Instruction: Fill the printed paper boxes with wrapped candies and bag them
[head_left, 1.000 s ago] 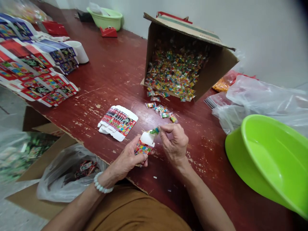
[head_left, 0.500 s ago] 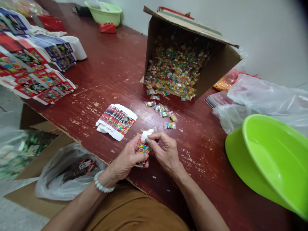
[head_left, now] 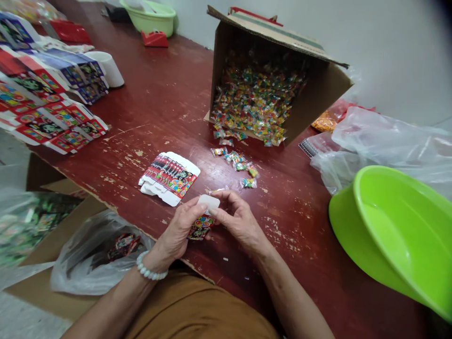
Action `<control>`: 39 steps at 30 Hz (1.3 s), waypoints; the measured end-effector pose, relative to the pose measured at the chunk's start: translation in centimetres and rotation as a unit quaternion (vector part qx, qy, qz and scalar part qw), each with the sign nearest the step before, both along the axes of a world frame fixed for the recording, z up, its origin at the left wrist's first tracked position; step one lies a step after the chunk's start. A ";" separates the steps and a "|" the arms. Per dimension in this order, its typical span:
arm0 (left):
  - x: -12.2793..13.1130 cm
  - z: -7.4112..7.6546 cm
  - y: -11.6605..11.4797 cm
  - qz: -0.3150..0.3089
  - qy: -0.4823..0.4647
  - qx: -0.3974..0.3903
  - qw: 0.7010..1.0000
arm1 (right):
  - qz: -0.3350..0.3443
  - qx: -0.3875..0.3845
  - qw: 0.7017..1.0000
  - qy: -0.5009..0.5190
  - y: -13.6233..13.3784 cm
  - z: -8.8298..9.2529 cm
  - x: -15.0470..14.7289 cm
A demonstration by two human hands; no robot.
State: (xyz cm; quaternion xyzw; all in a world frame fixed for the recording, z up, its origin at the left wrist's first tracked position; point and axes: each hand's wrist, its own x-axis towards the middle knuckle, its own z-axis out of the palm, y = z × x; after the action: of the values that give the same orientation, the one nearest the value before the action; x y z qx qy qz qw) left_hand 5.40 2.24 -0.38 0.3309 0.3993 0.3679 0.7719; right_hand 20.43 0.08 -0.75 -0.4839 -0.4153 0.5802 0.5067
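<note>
**Small printed carton pinched between both hands near the table edge**

Far left: overlapping rows of flat printed cartons [head_left: 45,89] in red, blue and white, on a red-painted wooden table [head_left: 151,94] with chipped, worn paint. Just beside them, a white cup [head_left: 109,70] lying on its side. Farther back, a red tape dispenser [head_left: 154,39] and a pale green basin [head_left: 148,16]. Below the near table edge, a clear plastic bag [head_left: 95,263] holding printed cards, on flattened cardboard [head_left: 45,296].

Centre: one flat carton blank [head_left: 169,179] on the table, just beyond the hands. Left hand [head_left: 180,226], beaded bracelet [head_left: 150,268] at the wrist, fingers closed, pinching the small printed carton [head_left: 199,227] over the table near its edge. Right hand [head_left: 240,221], thumb and fingers drawn together, fingertips pressed against the carton's white flap [head_left: 208,202]. Both hands just beside each other. Nearby, apart from the fingers, loose wrapped candy packets [head_left: 235,162].

Right: cardboard box [head_left: 318,89] tipped on its side, wrapped candies [head_left: 257,99] heaped inside and spilling from the mouth. Beyond, crumpled clear plastic bags [head_left: 388,150]. At the far right, a bright green basin [head_left: 399,235], tilted.
</note>
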 end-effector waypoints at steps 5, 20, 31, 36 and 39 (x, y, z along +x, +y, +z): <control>-0.2 0.2 -0.1 -0.020 -0.026 -0.034 0.999 | -0.033 0.138 0.983 -0.117 0.1 0.3 0.2; -0.9 -0.1 -0.2 -0.042 -0.045 -0.084 0.995 | 0.054 -0.004 0.998 0.015 0.9 1.2 -0.8; -1.4 0.4 0.5 0.074 -0.083 -0.147 0.983 | 0.072 0.212 0.938 -0.266 -1.2 -0.5 -1.9; -2.8 0.1 0.0 0.089 -0.066 -0.123 0.986 | 0.106 0.292 0.846 -0.433 -1.3 -1.2 -4.0; -4.0 -0.1 -0.6 0.119 -0.047 -0.087 0.988 | 0.121 0.304 0.815 -0.479 -1.0 -1.2 -5.7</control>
State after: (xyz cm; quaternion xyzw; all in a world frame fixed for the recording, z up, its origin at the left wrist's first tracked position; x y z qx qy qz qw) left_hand 1.40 1.60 -0.45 0.1945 0.4295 0.4361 0.7665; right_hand 14.73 -0.88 -1.98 -0.4681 -0.8157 0.1760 0.2907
